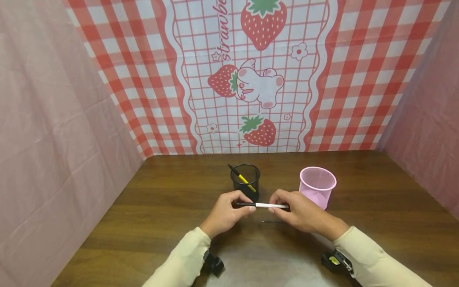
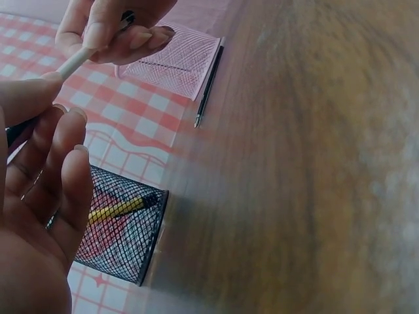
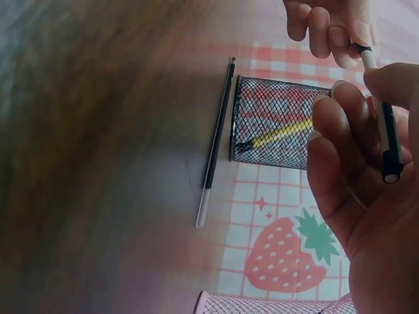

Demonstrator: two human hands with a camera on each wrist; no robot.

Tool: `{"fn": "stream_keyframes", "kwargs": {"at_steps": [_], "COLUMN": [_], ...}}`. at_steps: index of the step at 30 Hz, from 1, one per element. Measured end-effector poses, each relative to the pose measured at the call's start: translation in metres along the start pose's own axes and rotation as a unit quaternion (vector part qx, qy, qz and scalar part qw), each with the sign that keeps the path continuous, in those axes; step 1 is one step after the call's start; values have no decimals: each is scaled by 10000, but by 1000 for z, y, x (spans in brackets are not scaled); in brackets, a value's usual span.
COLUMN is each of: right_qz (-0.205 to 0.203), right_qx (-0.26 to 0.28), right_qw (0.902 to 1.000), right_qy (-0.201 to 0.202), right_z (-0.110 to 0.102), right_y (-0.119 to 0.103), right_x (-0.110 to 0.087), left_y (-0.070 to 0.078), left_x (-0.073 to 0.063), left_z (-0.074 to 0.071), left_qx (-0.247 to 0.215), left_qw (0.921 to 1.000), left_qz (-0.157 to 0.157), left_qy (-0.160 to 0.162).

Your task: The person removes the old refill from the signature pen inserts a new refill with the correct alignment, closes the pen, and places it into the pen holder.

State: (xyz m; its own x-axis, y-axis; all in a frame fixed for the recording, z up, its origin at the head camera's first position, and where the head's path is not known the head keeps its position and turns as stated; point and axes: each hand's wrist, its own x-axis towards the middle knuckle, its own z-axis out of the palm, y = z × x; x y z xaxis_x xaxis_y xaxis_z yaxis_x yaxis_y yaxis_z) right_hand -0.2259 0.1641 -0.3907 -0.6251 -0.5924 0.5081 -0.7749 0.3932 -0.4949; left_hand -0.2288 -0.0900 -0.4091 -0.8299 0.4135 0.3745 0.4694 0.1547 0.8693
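Note:
Both hands hold one white-and-black pen (image 1: 263,205) level above the table. At its black end, my left hand (image 1: 227,211) pinches it between thumb and fingers. My right hand (image 1: 301,211) grips the white barrel near the other end, which finishes in a black tip (image 3: 391,173) in the right wrist view. Below the hands, a thin pen refill (image 1: 270,221) lies on the table; the right wrist view shows the refill (image 3: 216,144) full length, mostly dark with a clear end.
Behind my left hand stands a black mesh pen holder (image 1: 235,186) with a yellow-and-black pen (image 1: 246,181) leaning inside. A pink mesh holder (image 1: 315,195) stands behind my right hand. The wooden table (image 1: 161,207) meets a strawberry-patterned cloth (image 1: 251,119) at the back.

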Motion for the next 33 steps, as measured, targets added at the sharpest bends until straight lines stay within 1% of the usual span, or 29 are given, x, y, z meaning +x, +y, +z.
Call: {"fn": "stream_keyframes", "kwargs": {"at_steps": [4,8,12,18,26,30,33], "right_qz": [-9,-30,2,155,287,289,254], "right_qx": [-195,-329,-211,-31,-5,86,91], "right_qw": [9998,9995,9996,9991,9985,9983,9986], "right_qy": [15,-26,-170,-386,-460,-501,-456], "right_z": [1,0,0,-2,-2,-3,-3], "right_y": [0,1,2,2,1,1,1], "right_x": [-1,-2,-2,0,0,0,-1], "left_y": [0,1,0,1,1,2,1], "left_x": [-1,-1,-1,0,0,-1,-1], "left_z": [0,0,0,1,1,1,1], "left_qx": [-52,-1,-25,-11,38,-59,-107], "left_qw": [10000,10000,10000,10000,10000,10000,9999], "left_qz": [-26,-46,-39,-19,-8,-15,10], "left_qy": [5,-8,-10,33,20,10,-20]}}
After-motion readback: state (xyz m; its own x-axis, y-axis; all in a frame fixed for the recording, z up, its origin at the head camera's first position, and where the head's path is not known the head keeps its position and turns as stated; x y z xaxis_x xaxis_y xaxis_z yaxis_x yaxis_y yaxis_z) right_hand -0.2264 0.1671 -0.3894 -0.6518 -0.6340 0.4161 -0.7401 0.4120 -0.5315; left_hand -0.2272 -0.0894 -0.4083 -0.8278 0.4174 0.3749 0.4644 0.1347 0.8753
